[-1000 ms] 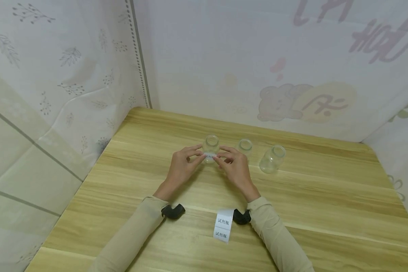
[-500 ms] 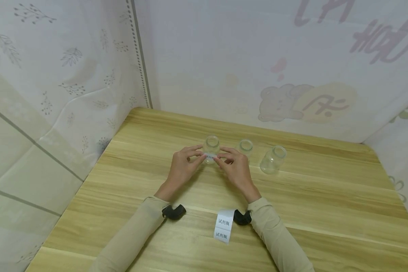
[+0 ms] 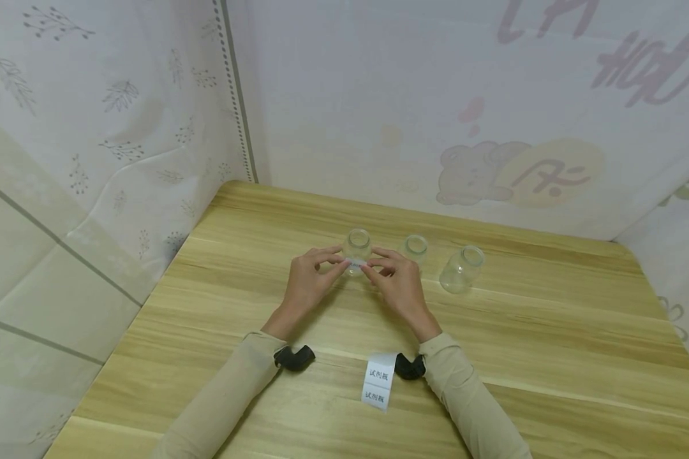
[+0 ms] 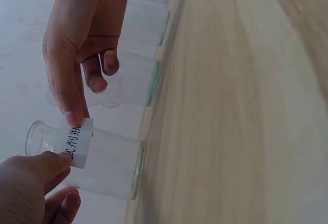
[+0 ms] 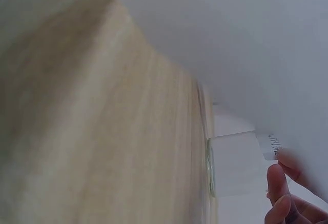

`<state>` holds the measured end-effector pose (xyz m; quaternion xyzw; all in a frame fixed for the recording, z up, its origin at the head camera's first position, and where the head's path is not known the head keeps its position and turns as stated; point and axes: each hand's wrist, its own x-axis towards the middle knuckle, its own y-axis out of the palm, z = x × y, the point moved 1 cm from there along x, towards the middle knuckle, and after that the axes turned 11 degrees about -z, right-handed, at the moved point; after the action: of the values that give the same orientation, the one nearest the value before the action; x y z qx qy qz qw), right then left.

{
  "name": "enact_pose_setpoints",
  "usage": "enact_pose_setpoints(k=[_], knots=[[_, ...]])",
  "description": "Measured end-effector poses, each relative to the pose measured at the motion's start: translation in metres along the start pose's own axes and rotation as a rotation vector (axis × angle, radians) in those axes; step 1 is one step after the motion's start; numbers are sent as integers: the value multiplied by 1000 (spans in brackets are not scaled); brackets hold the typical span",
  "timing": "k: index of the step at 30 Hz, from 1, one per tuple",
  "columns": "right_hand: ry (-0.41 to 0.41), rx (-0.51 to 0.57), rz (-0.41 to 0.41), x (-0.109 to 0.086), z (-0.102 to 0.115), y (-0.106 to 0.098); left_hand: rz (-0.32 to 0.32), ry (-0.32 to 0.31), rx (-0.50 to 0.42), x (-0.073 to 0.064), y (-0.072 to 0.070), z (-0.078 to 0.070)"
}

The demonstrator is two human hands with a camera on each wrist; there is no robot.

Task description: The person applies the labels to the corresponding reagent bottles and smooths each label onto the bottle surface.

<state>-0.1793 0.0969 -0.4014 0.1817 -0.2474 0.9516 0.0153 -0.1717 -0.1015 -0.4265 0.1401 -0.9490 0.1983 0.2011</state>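
A small white label point(image 4: 77, 144) with printed characters is stretched between my two hands at the front of a clear glass jar point(image 3: 358, 240). My left hand point(image 3: 310, 277) pinches one end between thumb and finger. My right hand point(image 3: 399, 277) pinches the other end the same way. The jar stands upright, with fingers of both hands along its sides. Whether the label's middle touches the glass I cannot tell. In the right wrist view, a blurred white sheet point(image 5: 246, 39) covers much of the label and right hand.
Two more clear jars, a middle one point(image 3: 415, 245) and a right one point(image 3: 461, 271), stand on the wooden table point(image 3: 551, 357). A strip of printed labels point(image 3: 377, 381) is beside the black band point(image 3: 409, 366) at my right wrist. Patterned cloth point(image 3: 344, 95) hangs behind the table.
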Motion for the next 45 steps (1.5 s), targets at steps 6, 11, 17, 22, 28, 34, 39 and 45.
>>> enact_pose_setpoints(k=[6,11,17,22,28,34,39,45], knots=[[18,19,5,1,-1,0,-12,3,-1,1,-1,1],[24,30,0,1,-3,1,-6,5,0,1,-1,1],[28,35,2,1,-4,0,-1,-7,8,2,0,1],[62,25,7,2,-5,1,-8,5,12,1,1,-1],[88,20,9,2,-6,1,-14,41,26,0,2,-2],[82,25,9,1,-5,0,-9,34,24,-1,2,-2],[93,41,9,0,-5,0,-7,28,20,-1,2,-2],[95,52,8,1,-7,1,-12,38,14,0,2,-1]])
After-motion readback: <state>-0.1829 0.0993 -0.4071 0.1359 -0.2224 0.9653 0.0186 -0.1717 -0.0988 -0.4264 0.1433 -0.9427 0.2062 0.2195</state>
